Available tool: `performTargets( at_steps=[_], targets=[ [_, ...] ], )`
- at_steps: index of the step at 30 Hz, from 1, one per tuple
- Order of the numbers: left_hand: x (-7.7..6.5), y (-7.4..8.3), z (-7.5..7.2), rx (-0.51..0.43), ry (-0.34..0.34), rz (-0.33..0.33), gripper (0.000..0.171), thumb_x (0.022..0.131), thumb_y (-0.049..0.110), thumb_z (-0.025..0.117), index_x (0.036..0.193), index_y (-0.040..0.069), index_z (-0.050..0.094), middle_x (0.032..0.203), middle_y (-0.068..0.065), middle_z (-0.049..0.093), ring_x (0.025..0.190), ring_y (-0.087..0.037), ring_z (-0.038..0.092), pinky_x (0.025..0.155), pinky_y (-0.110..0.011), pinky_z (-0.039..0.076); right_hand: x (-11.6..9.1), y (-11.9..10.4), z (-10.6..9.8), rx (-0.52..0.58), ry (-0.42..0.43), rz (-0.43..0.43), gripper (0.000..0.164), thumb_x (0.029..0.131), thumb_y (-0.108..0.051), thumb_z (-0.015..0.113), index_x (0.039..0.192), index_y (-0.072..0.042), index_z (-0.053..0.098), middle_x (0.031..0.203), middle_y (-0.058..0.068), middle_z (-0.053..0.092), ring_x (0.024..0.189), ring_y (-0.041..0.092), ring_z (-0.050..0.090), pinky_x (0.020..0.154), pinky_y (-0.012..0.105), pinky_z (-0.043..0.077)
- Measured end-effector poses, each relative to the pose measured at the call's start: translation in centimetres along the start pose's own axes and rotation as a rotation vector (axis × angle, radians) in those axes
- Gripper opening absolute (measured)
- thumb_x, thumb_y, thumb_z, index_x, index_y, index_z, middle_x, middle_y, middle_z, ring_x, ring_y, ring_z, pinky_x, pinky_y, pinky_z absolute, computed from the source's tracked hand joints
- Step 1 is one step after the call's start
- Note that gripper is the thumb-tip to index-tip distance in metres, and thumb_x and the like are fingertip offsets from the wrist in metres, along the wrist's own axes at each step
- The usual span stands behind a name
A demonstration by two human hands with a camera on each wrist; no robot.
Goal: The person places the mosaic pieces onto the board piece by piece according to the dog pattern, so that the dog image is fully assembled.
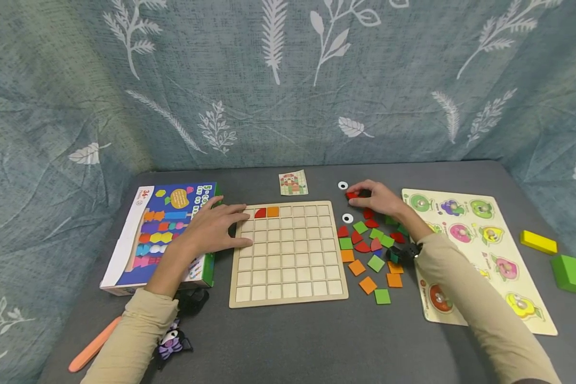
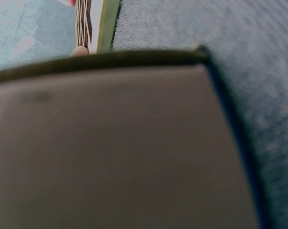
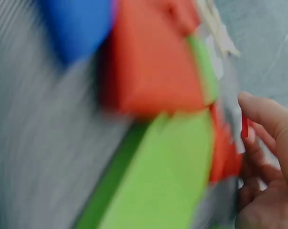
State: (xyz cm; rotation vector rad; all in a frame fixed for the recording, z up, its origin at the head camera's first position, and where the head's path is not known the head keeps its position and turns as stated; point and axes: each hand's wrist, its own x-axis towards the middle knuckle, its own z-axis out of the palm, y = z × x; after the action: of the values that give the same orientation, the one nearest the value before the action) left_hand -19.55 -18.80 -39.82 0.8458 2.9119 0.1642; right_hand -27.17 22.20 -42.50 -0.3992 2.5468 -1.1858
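Observation:
A wooden grid board [image 1: 273,262] lies in the middle of the table, with a red quarter-circle tile [image 1: 261,213] and an orange square tile [image 1: 272,212] side by side in its top row. My left hand [image 1: 213,226] rests at the board's left edge, fingers and thumb stretched out. Beyond the board's upper right corner, my right hand [image 1: 376,200] pinches a red tile [image 3: 245,125] between thumb and finger. Its full shape is hidden. Loose red, green and orange tiles [image 1: 368,285] are scattered between the board and the right forearm.
A boxed toy set [image 1: 125,250] stands left of the board. Behind the board lies a small pattern card [image 1: 293,183]. Two white ring-shaped pieces [image 1: 348,218] sit near the right hand. A fruit puzzle board [image 1: 489,266], a yellow block [image 1: 538,242] and a green block [image 1: 569,273] lie rightward.

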Motion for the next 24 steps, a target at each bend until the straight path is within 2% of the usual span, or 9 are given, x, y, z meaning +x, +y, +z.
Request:
performTargets(
  at_steps=[4,10,15,18,24],
  targets=[
    [-0.1,0.0,0.0,0.003,0.0,-0.001,0.072,0.082,0.063,0.064,0.136,0.015,0.059,0.149,-0.01,0.048,0.132,-0.034,0.051,0.122,-0.054,0.014,0.2,-2.4,1.6,-0.039,0.044,-0.059,0.036,0.092,-0.022,0.067,0.122,-0.003,0.063,0.11,0.015,0.056,0.098,0.027,0.05,0.084,0.036,0.042],
    [0.0,-0.1,0.1,0.006,-0.003,0.0,0.072,0.082,0.064,0.063,0.136,0.016,0.059,0.149,-0.009,0.048,0.132,-0.033,0.051,0.122,-0.054,0.014,1.0,-6.4,6.5,-0.15,0.048,-0.227,0.031,0.087,-0.021,0.073,0.11,-0.002,0.067,0.096,0.01,0.058,0.084,0.021,0.052,0.073,0.03,0.044],
    [0.0,-0.1,0.0,0.018,-0.013,0.0,0.073,0.082,0.065,0.062,0.136,0.016,0.058,0.149,-0.01,0.048,0.132,-0.034,0.051,0.122,-0.055,0.014,2.4,-8.8,9.9,-0.211,0.047,-0.346,0.026,0.085,-0.019,0.075,0.104,-0.002,0.068,0.092,0.012,0.064,0.082,0.021,0.058,0.073,0.03,0.049],
    [0.0,-0.1,-0.1,0.017,-0.017,-0.006,0.073,0.082,0.065,0.062,0.136,0.016,0.059,0.15,-0.009,0.047,0.132,-0.033,0.051,0.122,-0.054,0.014,3.1,-9.6,10.9,-0.231,0.06,-0.368,0.026,0.085,-0.019,0.075,0.103,-0.002,0.068,0.093,0.011,0.065,0.084,0.022,0.06,0.075,0.033,0.051],
    [-0.1,-0.1,-0.1,0.009,-0.024,-0.003,0.072,0.083,0.065,0.061,0.136,0.016,0.058,0.15,-0.009,0.047,0.132,-0.033,0.051,0.122,-0.054,0.013,3.6,-10.3,11.3,-0.243,0.039,-0.333,0.029,0.084,-0.022,0.076,0.105,-0.003,0.069,0.099,0.012,0.065,0.091,0.024,0.06,0.083,0.036,0.052]
  ],
)
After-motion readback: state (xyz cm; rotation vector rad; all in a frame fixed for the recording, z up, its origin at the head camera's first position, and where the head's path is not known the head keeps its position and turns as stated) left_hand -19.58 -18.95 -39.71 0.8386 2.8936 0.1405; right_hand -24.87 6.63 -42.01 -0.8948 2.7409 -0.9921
